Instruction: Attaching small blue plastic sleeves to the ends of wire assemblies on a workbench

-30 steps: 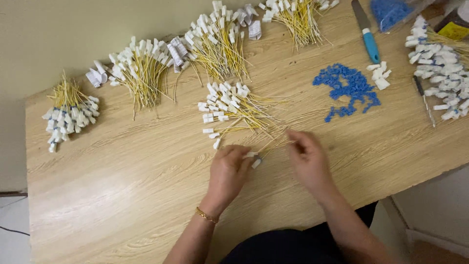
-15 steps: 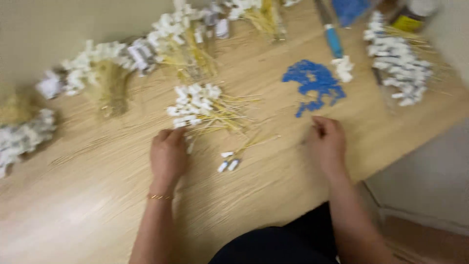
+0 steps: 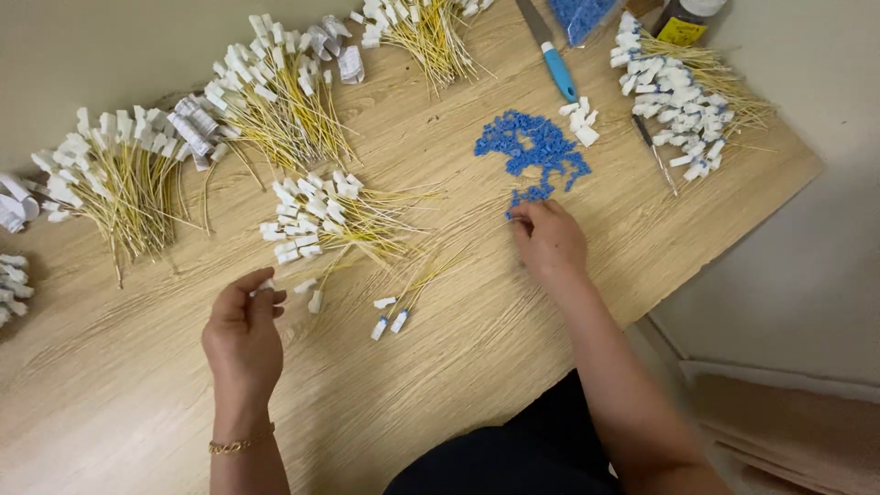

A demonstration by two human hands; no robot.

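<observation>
Head view. We take the blue pile (image 3: pixel 536 151) as landmark. The right hand (image 3: pixel 550 240) lies just below the pile's lower edge, its fingertips (image 3: pixel 521 213) curled down among the outermost blue pieces; whether a piece is pinched between them we cannot tell, since the fingers hide their own tips. The left hand (image 3: pixel 244 335), well to the left of and below the pile, pinches a small white connector (image 3: pixel 264 286) between thumb and forefinger.

We judge the blue pieces light, rigid and apt to scatter; each is best taken singly, by fingertip pinch from above. The wires (image 3: pixel 339 215), a fanned yellow bundle with white ends left of the pile, look thin and springy, prone to tangle; we would hold one by its stiff white end, not by the strand. Two loose wires with white ends (image 3: pixel 390 319) lie between the hands, below and left of the pile.

Further bundles (image 3: pixel 275 101) lie farther left and above; another bundle (image 3: pixel 683 92) lies right of the pile, a blue-handled tool (image 3: pixel 555 64) above it, a slim tool (image 3: pixel 655 151) to its right.

Hard to make out: the shape of single blue pieces. Cut off: the blue bag (image 3: pixel 582 14) and jar (image 3: pixel 683 23) at the top edge, bundles at the left edge. The wooden surface (image 3: pixel 137 412) continues out of frame.
</observation>
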